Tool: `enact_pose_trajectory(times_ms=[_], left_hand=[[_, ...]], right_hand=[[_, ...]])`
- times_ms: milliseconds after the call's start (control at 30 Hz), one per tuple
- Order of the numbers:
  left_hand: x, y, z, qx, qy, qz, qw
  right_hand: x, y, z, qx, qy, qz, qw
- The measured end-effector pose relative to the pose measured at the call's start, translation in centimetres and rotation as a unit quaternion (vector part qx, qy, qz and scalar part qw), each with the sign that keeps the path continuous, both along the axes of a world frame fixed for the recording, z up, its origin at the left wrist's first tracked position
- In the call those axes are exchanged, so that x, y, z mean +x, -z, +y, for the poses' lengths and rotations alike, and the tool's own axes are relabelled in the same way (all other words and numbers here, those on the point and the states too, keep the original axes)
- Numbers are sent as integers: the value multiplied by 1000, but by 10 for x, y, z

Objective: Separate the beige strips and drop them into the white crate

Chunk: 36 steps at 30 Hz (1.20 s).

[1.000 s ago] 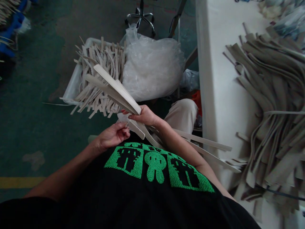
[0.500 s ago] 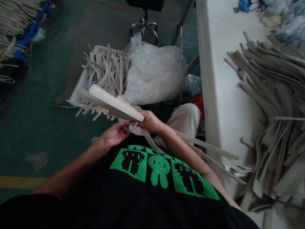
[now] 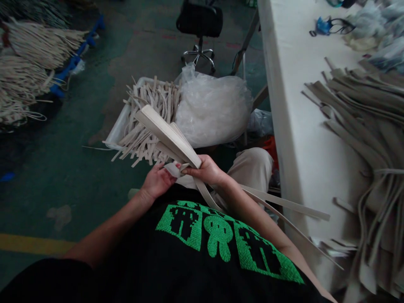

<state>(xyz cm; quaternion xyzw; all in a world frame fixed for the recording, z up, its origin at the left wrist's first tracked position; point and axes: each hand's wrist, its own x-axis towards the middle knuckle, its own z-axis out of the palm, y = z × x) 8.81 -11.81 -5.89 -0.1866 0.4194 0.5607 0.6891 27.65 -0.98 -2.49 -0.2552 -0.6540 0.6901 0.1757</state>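
Note:
My right hand (image 3: 210, 169) is closed around a bundle of beige leather straps (image 3: 168, 134). The wide stitched ends point up and left over the bin. Long narrow tails (image 3: 284, 203) pass under my right forearm toward the table. My left hand (image 3: 158, 182) is close beside the bundle, its fingers curled at a thin whitish piece (image 3: 172, 170) that looks like film or paper. This piece lies against a small bent strap end (image 3: 184, 167) near my right thumb. The left fingertips are partly hidden behind it.
A white bin (image 3: 118, 126) full of beige strips stands ahead on the floor, beside a bulging clear plastic bag (image 3: 214, 111). The white table (image 3: 299, 139) on the right carries piled straps (image 3: 362, 122). Beyond are an office chair (image 3: 200, 21) and, left, strap bundles (image 3: 41, 46) on a blue pallet.
The view has shifted, so the whole scene sits lower and further right. My left fingers have loosened from a tight curl, and more of the whitish piece shows. My right hand keeps its grip.

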Motion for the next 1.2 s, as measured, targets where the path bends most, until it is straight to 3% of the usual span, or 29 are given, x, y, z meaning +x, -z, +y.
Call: enact_pose_trajectory(times_ms=[100, 167, 300, 433, 567, 700, 833, 967, 1100, 1200], left_hand=[[-55, 26, 14, -107, -144, 89, 980], [-99, 31, 25, -144, -231, 146, 951], [-159, 11, 44, -108, -312, 218, 919], [-165, -20, 65, -7, -315, 271, 910], [-142, -35, 79, 118, -209, 354, 904], [-105, -33, 80, 182, -58, 413, 890], [-62, -22, 62, 226, 136, 430, 863], [-28, -11, 28, 202, 316, 399, 837], [-13, -4, 0, 146, 365, 344, 853], [-12, 0, -7, 149, 390, 326, 849]], right_hand=[[9, -7, 9, -57, -5, 38, 998], [16, -9, 14, -80, 1, 46, 996], [17, -4, 15, -113, -32, 39, 992], [8, 2, 7, -133, -87, 41, 986], [3, 5, 6, -154, -100, 64, 981], [5, 8, 16, -180, -14, 80, 980], [14, 7, 28, -226, 136, 92, 960], [20, 1, 35, -282, 191, 140, 930], [21, -2, 41, -300, 235, 161, 910], [26, -2, 44, -282, 271, 177, 903]])
